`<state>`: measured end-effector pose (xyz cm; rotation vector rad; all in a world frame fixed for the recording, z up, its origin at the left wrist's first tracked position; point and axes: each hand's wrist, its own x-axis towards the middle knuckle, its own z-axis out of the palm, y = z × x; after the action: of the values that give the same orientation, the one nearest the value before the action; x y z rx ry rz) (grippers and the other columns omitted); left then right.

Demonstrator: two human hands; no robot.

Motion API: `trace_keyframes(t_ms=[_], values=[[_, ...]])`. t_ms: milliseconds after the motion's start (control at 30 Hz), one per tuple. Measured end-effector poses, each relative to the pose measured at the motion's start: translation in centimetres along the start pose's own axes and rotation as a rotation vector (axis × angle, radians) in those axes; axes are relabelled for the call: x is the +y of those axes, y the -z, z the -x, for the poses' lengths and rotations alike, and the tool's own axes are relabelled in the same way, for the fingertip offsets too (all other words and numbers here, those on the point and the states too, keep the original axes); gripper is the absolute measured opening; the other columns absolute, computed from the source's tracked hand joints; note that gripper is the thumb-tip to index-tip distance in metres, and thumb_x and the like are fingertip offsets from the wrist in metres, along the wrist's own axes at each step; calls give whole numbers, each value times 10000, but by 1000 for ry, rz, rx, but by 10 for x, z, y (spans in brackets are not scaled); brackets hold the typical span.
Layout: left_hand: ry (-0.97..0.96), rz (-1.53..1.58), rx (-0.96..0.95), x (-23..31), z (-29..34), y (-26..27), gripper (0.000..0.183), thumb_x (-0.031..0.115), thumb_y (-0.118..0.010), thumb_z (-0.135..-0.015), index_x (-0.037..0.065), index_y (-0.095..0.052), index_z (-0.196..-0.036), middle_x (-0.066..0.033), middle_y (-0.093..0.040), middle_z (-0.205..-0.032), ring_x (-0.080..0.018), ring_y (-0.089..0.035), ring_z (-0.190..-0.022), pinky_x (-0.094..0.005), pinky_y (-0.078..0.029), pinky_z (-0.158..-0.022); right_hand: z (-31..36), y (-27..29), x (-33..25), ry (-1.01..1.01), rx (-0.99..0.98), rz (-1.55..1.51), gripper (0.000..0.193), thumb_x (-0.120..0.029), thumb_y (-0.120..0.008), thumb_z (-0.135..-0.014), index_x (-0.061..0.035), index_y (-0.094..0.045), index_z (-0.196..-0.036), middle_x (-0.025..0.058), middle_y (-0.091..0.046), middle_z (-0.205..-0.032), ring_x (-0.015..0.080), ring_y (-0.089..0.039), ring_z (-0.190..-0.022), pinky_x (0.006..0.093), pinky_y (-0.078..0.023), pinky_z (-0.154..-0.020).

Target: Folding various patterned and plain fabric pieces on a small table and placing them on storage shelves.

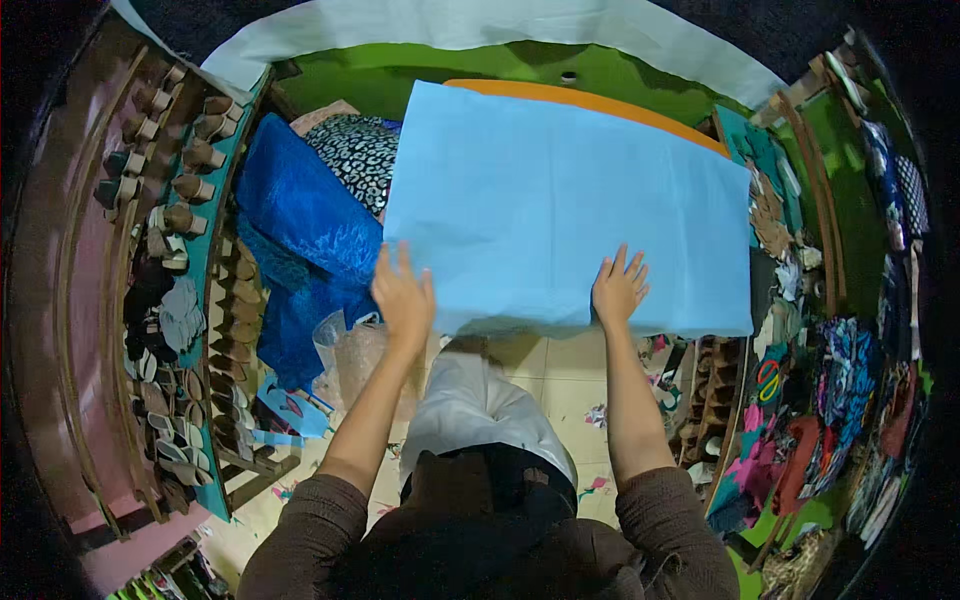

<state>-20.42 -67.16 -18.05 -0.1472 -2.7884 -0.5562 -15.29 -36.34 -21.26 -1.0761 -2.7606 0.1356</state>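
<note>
Blue sheet [600, 190] spreads beyond our left hand [403, 305], by its near corner, and right hand [620, 292], at its near edge, both open, fingers loosely splayed, gripping nothing; we'd best press evenly.

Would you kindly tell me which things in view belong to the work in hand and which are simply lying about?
In use: light blue sheet, with the left hand and right hand at its near side.

Apparently lying about: dark blue material, spotted fabric, shoes at far left, floor scraps.
</note>
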Motion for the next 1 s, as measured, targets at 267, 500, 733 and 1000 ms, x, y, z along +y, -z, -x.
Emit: trace_keyframes(t_ms=[267,500,733,1000], values=[[-535,3,-329,61,17,-36,561,455,-514,-818,259,-396,-1330,-37,-307,-1420,-254,-295,-1288,-588,-181,-1014,33,14,-23,631,-103,-125,455,-352,-432,-882,-240,-412,-1322,91,-311,-1414,298,-276,-1302,574,-159,-1027],[-430,-71,-279,67,-32,-61,498,404,-483,-839,260,-420,-1311,-34,-315,-1416,-260,-298,-1289,-662,-119,-981,22,20,-35,615,-160,-124,448,-348,-446,-865,-269,-433,-1306,61,-311,-1418,282,-273,-1305,582,-125,-1033],[-388,-38,-271,87,-91,-93,497,387,-460,-852,243,-403,-1324,-61,-299,-1421,-301,-267,-1300,-690,-73,-965,-31,14,-38,652,-279,-115,438,-339,-445,-876,-278,-425,-1309,58,-294,-1425,264,-262,-1310,596,-134,-1026],[-394,5,-264,134,-140,-139,532,399,-468,-845,207,-386,-1334,-92,-279,-1424,-338,-249,-1300,-707,-99,-948,-141,-9,-35,430,-169,-62,465,-386,-417,-884,-263,-394,-1332,71,-271,-1436,292,-221,-1328,638,-89,-1012]])
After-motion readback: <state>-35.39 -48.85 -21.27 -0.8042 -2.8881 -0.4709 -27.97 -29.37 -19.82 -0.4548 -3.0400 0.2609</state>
